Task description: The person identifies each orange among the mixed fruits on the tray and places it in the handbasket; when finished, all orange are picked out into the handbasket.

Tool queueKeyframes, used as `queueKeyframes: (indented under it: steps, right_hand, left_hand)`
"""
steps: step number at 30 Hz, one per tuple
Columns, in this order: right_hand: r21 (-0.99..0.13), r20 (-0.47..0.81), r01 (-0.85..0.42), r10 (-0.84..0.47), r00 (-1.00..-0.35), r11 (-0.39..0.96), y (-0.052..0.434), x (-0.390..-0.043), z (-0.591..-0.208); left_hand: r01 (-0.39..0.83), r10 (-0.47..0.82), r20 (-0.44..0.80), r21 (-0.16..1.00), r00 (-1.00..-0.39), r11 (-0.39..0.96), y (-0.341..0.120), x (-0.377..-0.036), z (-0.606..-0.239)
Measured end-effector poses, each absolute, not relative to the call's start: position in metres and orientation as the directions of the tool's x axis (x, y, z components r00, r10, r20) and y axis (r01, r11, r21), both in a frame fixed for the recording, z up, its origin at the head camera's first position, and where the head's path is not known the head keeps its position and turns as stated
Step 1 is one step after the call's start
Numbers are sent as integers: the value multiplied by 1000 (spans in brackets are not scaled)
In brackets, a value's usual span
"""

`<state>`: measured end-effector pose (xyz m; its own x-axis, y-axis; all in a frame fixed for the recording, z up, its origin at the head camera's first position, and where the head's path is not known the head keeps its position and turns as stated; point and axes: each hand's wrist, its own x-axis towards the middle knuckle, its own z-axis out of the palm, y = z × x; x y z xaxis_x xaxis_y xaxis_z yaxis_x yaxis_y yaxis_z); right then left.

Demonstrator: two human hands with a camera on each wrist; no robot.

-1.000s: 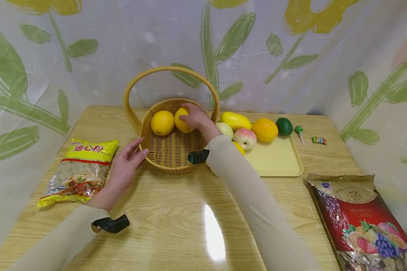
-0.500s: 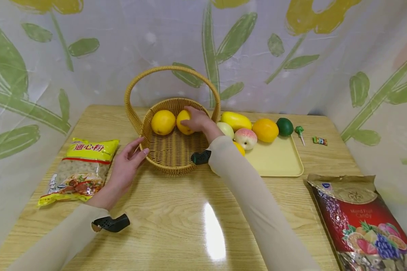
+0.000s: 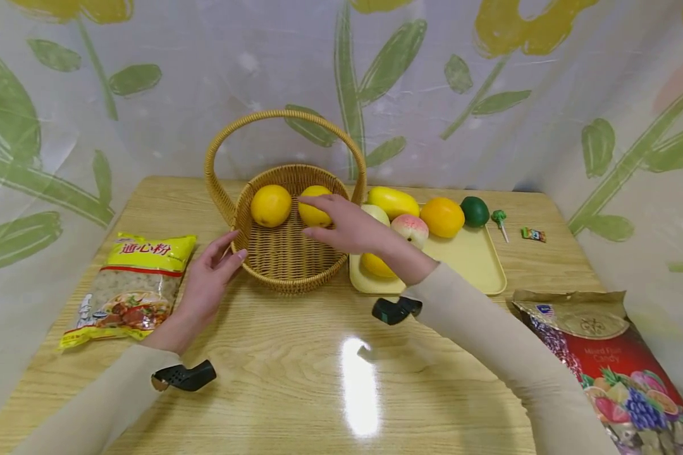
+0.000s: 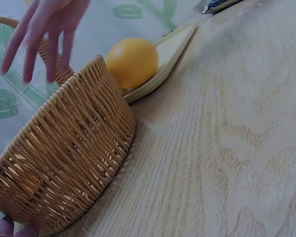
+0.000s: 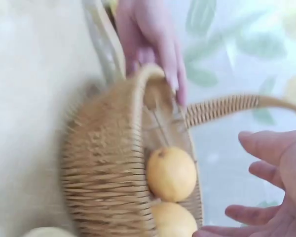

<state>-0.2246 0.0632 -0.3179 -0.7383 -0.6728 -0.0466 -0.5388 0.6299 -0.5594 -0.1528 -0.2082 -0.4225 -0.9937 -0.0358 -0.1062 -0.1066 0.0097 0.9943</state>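
A wicker basket (image 3: 290, 284) with a tall arched handle stands at the back of the table. Two round yellow-orange fruits, the left fruit (image 3: 270, 206) and the right fruit (image 3: 313, 216), sit inside against its far wall. My left hand (image 3: 207, 278) grips the basket's left rim; the right wrist view shows its fingers (image 5: 172, 74) reaching over the edge. Above the basket's right rim, my right hand (image 3: 353, 229) is held with fingers spread and nothing in it. It partly covers the right fruit in the head view, and in the right wrist view it looks apart from both.
Right of the basket lies a cream tray (image 3: 467, 272) with a peach (image 3: 410, 229), a yellow mango-like fruit (image 3: 394, 202) and several others. A lollipop (image 3: 499, 221) and small candy (image 3: 534, 234) lie beyond. A pasta bag (image 3: 131, 287) is left; a candy bag (image 3: 609, 354) is right.
My right hand has let go of the right fruit, leaving it in the basket, and has drawn back to the right with fingers spread. The left hand stays on the rim.
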Motion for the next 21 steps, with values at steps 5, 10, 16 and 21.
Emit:
queueKeyframes:
  steps: [5,10,16,21]
  right_hand:
    - [-692,40,-492,-652,-757,528,108,-186,-323]
    - [-819,71,-342,-511,-857,460,158,-177,-328]
    - [-842,120,-232,-250,-961,486,225,-197,-328]
    - [-852,100,-175,-175,-980,493,269,-212,-337]
  left_hand:
    - [-107,-44,-106,994,-993,25,-208,-155,-425]
    - [-99,-53,-98,995,-994,8,-209,-156,-428]
    - [-86,-56,-86,996,-995,-6,-208,-155,-427]
    - [-76,-50,-76,997,-996,-6,-207,-155,-428]
